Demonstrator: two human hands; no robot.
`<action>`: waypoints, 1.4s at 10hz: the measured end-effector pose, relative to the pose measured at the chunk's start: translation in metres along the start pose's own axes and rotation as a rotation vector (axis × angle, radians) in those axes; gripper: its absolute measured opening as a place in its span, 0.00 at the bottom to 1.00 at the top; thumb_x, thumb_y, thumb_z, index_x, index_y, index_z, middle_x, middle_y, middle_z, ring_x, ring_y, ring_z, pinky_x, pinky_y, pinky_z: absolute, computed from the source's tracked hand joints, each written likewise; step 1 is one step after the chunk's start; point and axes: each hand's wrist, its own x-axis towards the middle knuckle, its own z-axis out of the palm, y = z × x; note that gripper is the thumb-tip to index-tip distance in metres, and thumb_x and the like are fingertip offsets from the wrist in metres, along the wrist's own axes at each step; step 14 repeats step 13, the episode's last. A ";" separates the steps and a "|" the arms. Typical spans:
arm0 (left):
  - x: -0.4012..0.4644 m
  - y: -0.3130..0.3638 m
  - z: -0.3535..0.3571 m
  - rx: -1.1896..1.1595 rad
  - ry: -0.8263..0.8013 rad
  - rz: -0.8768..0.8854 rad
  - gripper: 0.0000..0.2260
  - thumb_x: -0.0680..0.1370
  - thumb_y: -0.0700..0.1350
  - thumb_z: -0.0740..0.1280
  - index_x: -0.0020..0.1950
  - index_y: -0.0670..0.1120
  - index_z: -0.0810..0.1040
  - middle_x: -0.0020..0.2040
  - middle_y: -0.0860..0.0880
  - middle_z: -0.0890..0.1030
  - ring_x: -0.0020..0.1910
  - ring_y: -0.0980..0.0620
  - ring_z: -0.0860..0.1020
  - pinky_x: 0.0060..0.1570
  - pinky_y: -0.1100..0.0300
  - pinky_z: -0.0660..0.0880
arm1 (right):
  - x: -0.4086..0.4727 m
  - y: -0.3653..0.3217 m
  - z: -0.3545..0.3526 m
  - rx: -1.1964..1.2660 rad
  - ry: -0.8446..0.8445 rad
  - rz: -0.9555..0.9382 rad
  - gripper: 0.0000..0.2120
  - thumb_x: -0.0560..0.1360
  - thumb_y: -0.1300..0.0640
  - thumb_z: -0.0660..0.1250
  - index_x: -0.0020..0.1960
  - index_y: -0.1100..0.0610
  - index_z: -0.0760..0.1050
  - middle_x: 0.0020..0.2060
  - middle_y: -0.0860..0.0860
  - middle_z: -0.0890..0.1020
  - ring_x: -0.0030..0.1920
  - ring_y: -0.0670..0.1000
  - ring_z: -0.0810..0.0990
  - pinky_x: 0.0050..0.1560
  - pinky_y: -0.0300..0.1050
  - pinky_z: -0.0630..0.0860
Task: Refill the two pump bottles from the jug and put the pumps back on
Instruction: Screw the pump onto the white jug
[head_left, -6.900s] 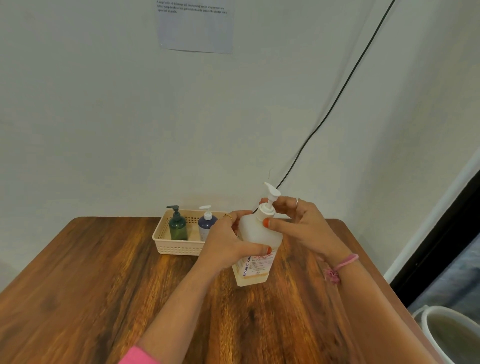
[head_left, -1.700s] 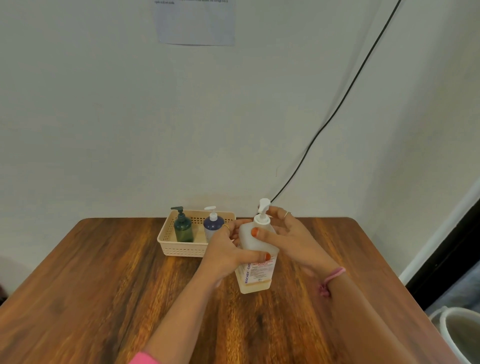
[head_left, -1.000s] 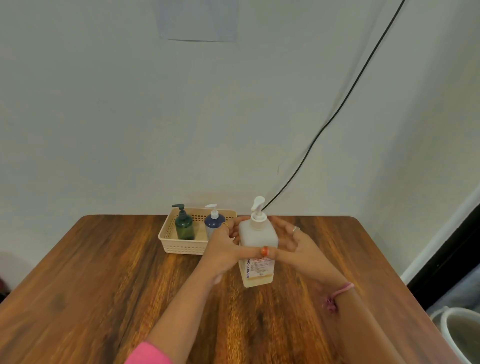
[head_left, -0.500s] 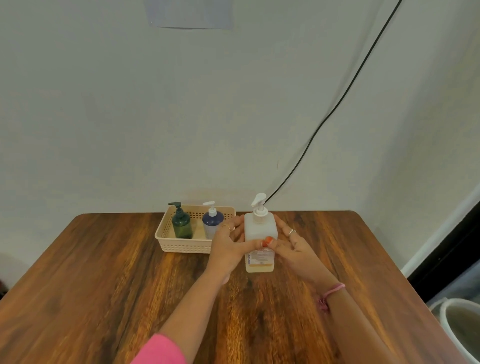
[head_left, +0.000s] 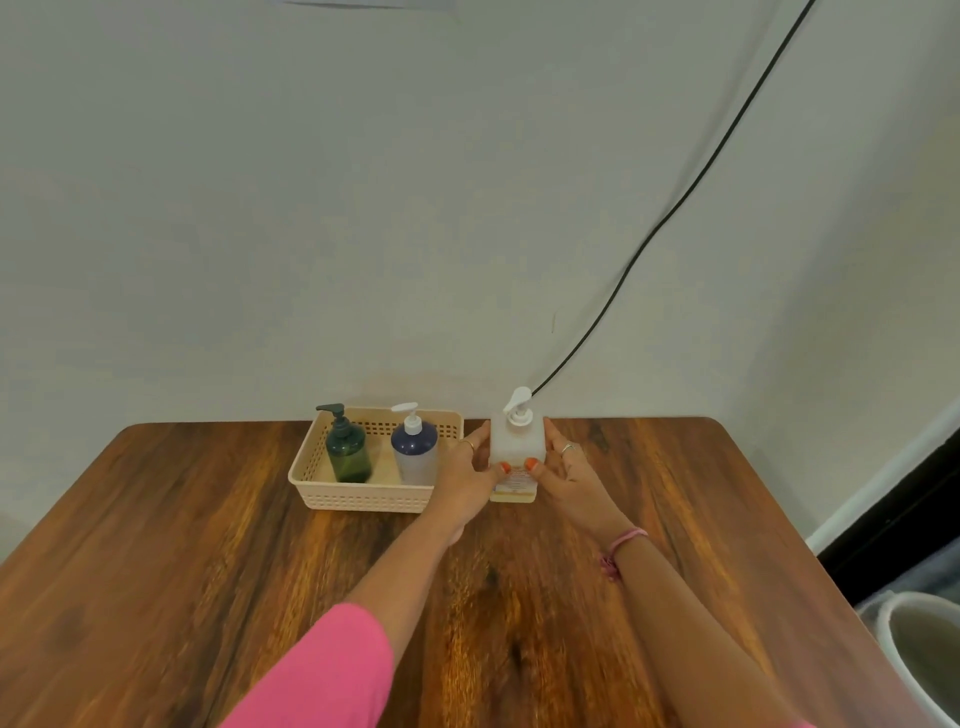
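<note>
I have the jug (head_left: 517, 448) between both hands at the far middle of the surface (head_left: 171, 545), upright, its base down on the wood. My left hand (head_left: 470, 475) wraps its left side and my right hand (head_left: 563, 475) its right, fingers curled round the body and both thumbs pressed on the front just above the label. The jug is square-shouldered, milky translucent plastic, with a white pump screwed on top, its spout pointing up and left. A thin band of pale yellow liquid shows at the very bottom; the rest looks clear of liquid.

Just left of the jug, touching or nearly touching my left hand, sits a cream plastic basket (head_left: 363, 500), rectangular with rounded corners and perforated walls. Inside it stand two pump bottles, both upright with pumps on: a dark green bottle (head_left: 348, 454) on the left, see-through with a dark pump, and a blue bottle (head_left: 414, 452) on the right, rounded at the shoulder, frosted lower down, with a white pump.

The surface is glossy brown wood with strong streaked grain and rounded far corners. A black cable (head_left: 675, 205) runs down the matt pale wall behind the jug. A white bucket (head_left: 896, 654) rim shows at near right.
</note>
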 end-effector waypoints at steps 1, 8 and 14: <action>0.017 -0.008 0.002 0.055 -0.035 -0.028 0.29 0.78 0.36 0.65 0.75 0.52 0.61 0.68 0.51 0.73 0.64 0.54 0.72 0.58 0.61 0.73 | 0.013 0.009 0.000 -0.010 0.018 0.029 0.23 0.79 0.65 0.59 0.64 0.40 0.60 0.59 0.47 0.71 0.58 0.46 0.76 0.51 0.32 0.75; 0.086 -0.046 0.016 0.138 -0.049 -0.159 0.29 0.77 0.27 0.54 0.76 0.45 0.58 0.73 0.47 0.67 0.71 0.50 0.67 0.63 0.60 0.67 | 0.076 0.094 0.008 -0.038 0.098 0.259 0.28 0.80 0.60 0.59 0.76 0.49 0.53 0.69 0.51 0.64 0.68 0.51 0.66 0.68 0.47 0.66; 0.067 -0.047 0.015 0.233 0.005 -0.121 0.26 0.79 0.31 0.56 0.76 0.46 0.59 0.75 0.48 0.64 0.72 0.48 0.65 0.69 0.54 0.65 | 0.074 0.089 0.009 -0.059 0.204 0.304 0.30 0.79 0.60 0.62 0.76 0.54 0.51 0.74 0.52 0.61 0.73 0.53 0.62 0.71 0.51 0.63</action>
